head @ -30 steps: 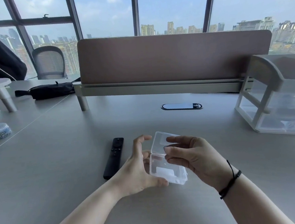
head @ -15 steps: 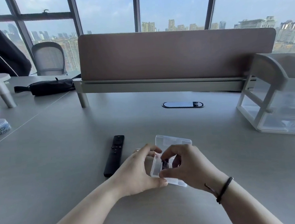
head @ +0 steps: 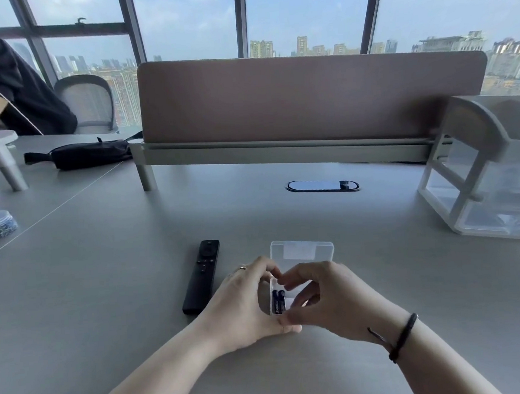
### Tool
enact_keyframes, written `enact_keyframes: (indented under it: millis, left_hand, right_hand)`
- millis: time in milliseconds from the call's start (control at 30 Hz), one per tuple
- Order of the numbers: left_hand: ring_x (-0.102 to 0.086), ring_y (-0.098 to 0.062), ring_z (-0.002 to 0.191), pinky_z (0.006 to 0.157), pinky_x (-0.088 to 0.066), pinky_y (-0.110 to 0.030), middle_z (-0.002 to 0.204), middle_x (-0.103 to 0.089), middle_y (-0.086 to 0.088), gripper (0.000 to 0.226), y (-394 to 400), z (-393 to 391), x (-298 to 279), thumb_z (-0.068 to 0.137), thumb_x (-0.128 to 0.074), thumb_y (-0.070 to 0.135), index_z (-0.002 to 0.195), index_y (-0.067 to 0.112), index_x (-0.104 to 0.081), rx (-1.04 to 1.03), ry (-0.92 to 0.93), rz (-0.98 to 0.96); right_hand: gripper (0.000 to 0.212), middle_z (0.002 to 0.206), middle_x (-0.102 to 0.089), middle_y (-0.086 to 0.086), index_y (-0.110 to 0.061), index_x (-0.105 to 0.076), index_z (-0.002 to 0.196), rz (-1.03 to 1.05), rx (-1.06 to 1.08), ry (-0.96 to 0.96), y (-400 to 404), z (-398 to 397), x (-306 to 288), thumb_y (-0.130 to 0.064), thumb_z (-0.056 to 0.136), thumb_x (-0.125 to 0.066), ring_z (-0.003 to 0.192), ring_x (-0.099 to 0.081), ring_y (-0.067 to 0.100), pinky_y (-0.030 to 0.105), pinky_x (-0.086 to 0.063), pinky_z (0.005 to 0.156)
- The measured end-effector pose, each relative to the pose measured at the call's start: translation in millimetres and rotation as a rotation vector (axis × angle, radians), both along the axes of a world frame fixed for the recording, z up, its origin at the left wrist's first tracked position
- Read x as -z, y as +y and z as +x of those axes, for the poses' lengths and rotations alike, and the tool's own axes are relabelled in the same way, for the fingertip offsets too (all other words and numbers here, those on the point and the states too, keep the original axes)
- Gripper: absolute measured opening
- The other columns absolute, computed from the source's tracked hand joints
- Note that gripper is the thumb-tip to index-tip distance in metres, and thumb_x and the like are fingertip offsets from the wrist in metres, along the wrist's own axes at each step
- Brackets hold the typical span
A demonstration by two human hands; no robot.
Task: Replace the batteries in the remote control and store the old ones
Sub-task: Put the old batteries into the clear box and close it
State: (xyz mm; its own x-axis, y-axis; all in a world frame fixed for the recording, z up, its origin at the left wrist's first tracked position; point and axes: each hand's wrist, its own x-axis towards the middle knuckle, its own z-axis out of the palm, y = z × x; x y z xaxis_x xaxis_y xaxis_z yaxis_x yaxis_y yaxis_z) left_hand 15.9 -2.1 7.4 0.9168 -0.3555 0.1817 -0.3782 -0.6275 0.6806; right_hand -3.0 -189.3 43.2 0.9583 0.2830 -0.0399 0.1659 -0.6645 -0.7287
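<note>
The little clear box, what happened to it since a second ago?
The clear plastic box came down from the air onto the desk with its lid folded back flat. Two dark batteries now lie inside, where it looked empty before. The left hand still steadies it and the right hand reaches in. The remote control has not moved.

No legible text (battery print blurred)
</note>
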Motion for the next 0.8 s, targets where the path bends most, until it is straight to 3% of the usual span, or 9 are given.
enact_keyframes:
  millis: [133,200,333,433,533,633,700,800]
  left_hand:
    - [-0.058,-0.012,0.096,0.086,-0.051,-0.034,0.1,-0.06,0.009,0.076,-0.9,0.6,0.3,0.05,-0.087,0.064,0.099,0.035,-0.037,-0.011,0.021,-0.038]
    - [-0.06,-0.01,0.1,0.089,-0.05,-0.037,0.102,-0.062,0.01,0.083,-0.4,0.7,0.9,0.05,-0.087,0.061,0.105,0.033,-0.032,-0.014,0.016,-0.049]
    - [-0.062,-0.003,0.101,0.093,-0.049,-0.032,0.105,-0.065,0.014,0.104,0.1,2.0,3.1,0.056,-0.086,0.042,0.134,0.044,-0.016,-0.028,-0.013,-0.047]
    - [-0.06,-0.006,0.106,0.097,-0.047,-0.031,0.107,-0.063,0.014,0.121,0.5,3.0,3.1,0.056,-0.087,0.047,0.145,0.053,-0.005,-0.028,-0.017,-0.04]
    - [-0.053,-0.005,0.114,0.1,-0.044,-0.031,0.113,-0.057,0.019,0.098,1.9,2.0,0.5,0.051,-0.082,0.064,0.131,0.053,-0.027,-0.063,-0.006,0.001]
    - [-0.049,-0.004,0.116,0.099,-0.042,-0.029,0.115,-0.054,0.021,0.081,1.9,2.6,1.2,0.052,-0.08,0.065,0.117,0.05,-0.034,-0.095,-0.007,0.029]
    - [-0.046,-0.001,0.117,0.098,-0.04,-0.025,0.114,-0.053,0.024,0.081,1.2,2.3,2.1,0.054,-0.081,0.062,0.119,0.052,-0.033,-0.094,-0.014,0.025]
    - [-0.043,0.003,0.117,0.095,-0.037,-0.02,0.116,-0.054,0.025,0.078,1.5,2.3,3.4,0.056,-0.082,0.059,0.118,0.052,-0.036,-0.096,-0.014,0.009]
  right_hand:
    - [0.051,0.091,-0.072,-0.014,-0.031,-0.07,0.111,-0.017,-0.017,-0.016,5.5,-3.5,2.2,-0.041,0.064,-0.088,0.077,-0.069,-0.001,0.021,-0.058,0.078]
    - [0.054,0.095,-0.072,-0.013,-0.031,-0.069,0.113,-0.021,-0.029,-0.037,6.6,-3.9,3.4,-0.042,0.064,-0.088,0.081,-0.069,0.0,0.022,-0.058,0.08]
    - [0.061,0.109,-0.067,-0.014,-0.036,-0.063,0.121,-0.035,-0.065,-0.082,7.2,-3.1,3.7,-0.043,0.065,-0.087,0.085,-0.067,-0.001,0.017,-0.055,0.078]
    - [0.06,0.107,-0.066,-0.014,-0.04,-0.061,0.121,-0.038,-0.073,-0.123,7.0,-4.8,1.5,-0.046,0.066,-0.086,0.083,-0.067,0.0,0.017,-0.055,0.076]
    - [0.039,0.093,-0.069,-0.017,-0.038,-0.068,0.109,0.032,0.05,-0.227,4.3,-4.3,-4.8,-0.045,0.073,-0.081,0.066,-0.065,0.001,0.017,-0.054,0.063]
    - [0.007,0.067,-0.068,-0.015,-0.029,-0.074,0.086,0.274,0.25,-0.463,-1.2,-1.7,-12.6,-0.032,0.081,-0.078,0.042,-0.05,0.005,0.014,-0.04,0.048]
    - [0.009,0.062,-0.065,-0.009,-0.028,-0.072,0.076,0.383,0.401,-0.605,-6.5,2.0,-14.6,-0.027,0.084,-0.075,0.043,-0.047,0.005,0.013,-0.039,0.049]
    - [0.015,0.071,-0.067,-0.009,-0.029,-0.07,0.074,0.378,0.53,-0.606,-13.8,12.9,-8.0,-0.03,0.089,-0.069,0.057,-0.058,0.007,0.026,-0.047,0.058]
